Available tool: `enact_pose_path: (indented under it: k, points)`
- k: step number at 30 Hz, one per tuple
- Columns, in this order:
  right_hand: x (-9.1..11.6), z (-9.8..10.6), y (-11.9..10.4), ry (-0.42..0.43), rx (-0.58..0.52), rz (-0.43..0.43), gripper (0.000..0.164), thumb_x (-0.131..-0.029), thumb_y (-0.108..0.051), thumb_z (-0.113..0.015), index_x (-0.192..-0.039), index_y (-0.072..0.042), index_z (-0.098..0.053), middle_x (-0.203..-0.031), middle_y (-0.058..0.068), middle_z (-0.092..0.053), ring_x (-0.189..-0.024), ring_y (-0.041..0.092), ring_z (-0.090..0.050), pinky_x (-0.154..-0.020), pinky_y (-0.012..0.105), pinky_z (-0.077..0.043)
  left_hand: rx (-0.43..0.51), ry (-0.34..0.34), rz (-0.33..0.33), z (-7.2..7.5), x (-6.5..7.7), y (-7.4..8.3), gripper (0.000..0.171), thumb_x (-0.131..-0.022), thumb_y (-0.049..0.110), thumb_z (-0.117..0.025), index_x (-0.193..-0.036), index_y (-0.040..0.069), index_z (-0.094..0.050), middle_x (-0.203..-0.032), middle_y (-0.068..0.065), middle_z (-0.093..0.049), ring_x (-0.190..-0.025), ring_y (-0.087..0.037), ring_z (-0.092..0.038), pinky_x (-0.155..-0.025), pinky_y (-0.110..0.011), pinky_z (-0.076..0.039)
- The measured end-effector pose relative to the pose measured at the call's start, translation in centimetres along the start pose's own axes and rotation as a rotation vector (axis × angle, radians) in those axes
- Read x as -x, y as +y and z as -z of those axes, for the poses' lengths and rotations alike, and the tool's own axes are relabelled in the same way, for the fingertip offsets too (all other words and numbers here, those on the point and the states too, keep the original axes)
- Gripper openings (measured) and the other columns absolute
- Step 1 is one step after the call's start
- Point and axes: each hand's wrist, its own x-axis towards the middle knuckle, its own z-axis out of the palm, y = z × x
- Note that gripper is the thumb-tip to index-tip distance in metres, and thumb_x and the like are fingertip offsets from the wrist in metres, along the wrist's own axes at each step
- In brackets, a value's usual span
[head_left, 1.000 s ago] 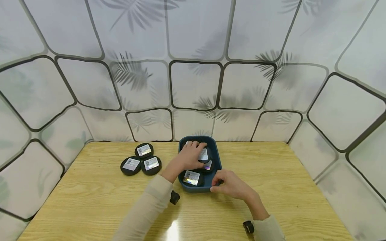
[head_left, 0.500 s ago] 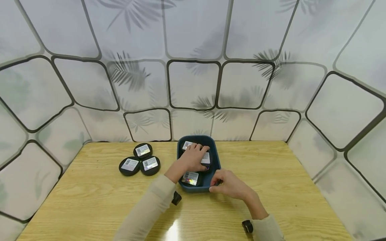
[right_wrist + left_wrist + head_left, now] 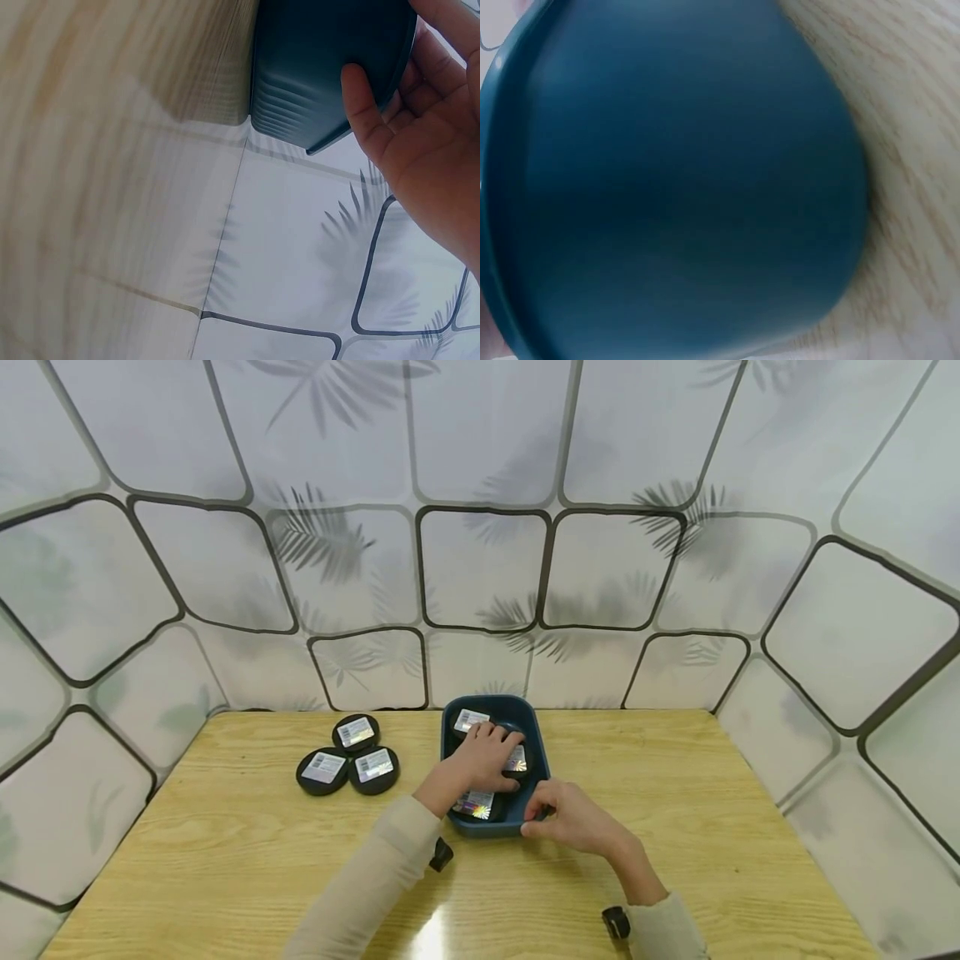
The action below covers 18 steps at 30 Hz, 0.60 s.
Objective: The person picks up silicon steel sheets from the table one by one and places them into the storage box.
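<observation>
A dark blue plastic bin [image 3: 513, 827] stands on the table, holding several flat round black discs with white barcode labels. My left hand [image 3: 480, 760] reaches inside, thumb and fingers bent around a labelled black disc [image 3: 517, 758] toward the right wall. Another black disc [image 3: 471, 720] sits in the far left corner; one more black disc [image 3: 475, 806] lies at the near left, partly under my wrist. My right hand [image 3: 573, 818] pinches the bin's rim at the near right corner, thumb outside, as the right wrist view shows. The left wrist view shows mostly the bin's outer wall [image 3: 682, 180].
Three more black discs, a far one [image 3: 356, 732], a left one [image 3: 323, 771] and a right one [image 3: 374, 770], lie touching on the wooden table [image 3: 225, 860] left of the bin. A patterned curtain [image 3: 483, 572] hangs behind the table's far edge.
My left hand has shifted slightly right and nearer with the disc inside the bin, uncovering the far left disc. My right hand stays on the rim. The three discs outside lie unchanged.
</observation>
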Motion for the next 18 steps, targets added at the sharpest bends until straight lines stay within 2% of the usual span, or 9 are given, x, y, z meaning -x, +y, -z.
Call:
enact_pose_path:
  k: [4,7,13,18]
  points:
    - [0.0,0.0,-0.1,-0.001,-0.006,0.007,0.006,-0.088,-0.023,-0.077,-0.085,-0.021,-0.072,-0.084,-0.011,-0.061,-0.078,0.007,-0.053,-0.068,0.025,-0.046,0.006,-0.001,0.012,0.0,0.1,0.0,0.077,-0.088,0.053,-0.069,-0.150,0.017,-0.040,-0.147,-0.012,-0.046,-0.138,-0.033,-0.039,-0.115,-0.053,-0.028]
    - [0.0,0.0,-0.1,-0.002,-0.009,0.011,0.006,-0.088,-0.023,-0.077,-0.085,-0.021,-0.072,-0.084,-0.011,-0.060,-0.078,0.006,-0.053,-0.068,0.025,-0.046,0.046,0.004,0.015,0.0,0.3,-0.2,0.080,-0.088,0.054,-0.068,-0.152,0.016,-0.037,-0.149,-0.013,-0.044,-0.139,-0.035,-0.036,-0.115,-0.054,-0.026]
    - [-0.1,-0.1,-0.2,0.000,-0.001,0.002,0.007,-0.087,-0.024,-0.078,-0.084,-0.021,-0.072,-0.083,-0.011,-0.060,-0.079,0.010,-0.054,-0.068,0.025,-0.045,0.157,0.075,0.006,0.1,1.0,-1.4,0.080,-0.091,0.054,-0.066,-0.153,0.016,-0.034,-0.149,-0.014,-0.043,-0.140,-0.037,-0.034,-0.114,-0.057,-0.025]
    - [0.0,0.1,-0.3,0.007,-0.002,-0.007,0.008,-0.086,-0.023,-0.078,-0.083,-0.020,-0.072,-0.083,-0.011,-0.061,-0.079,0.008,-0.054,-0.069,0.025,-0.045,0.190,0.124,0.008,0.6,2.0,-2.2,0.075,-0.092,0.049,-0.067,-0.151,0.014,-0.037,-0.146,-0.017,-0.044,-0.138,-0.038,-0.035,-0.113,-0.058,-0.026]
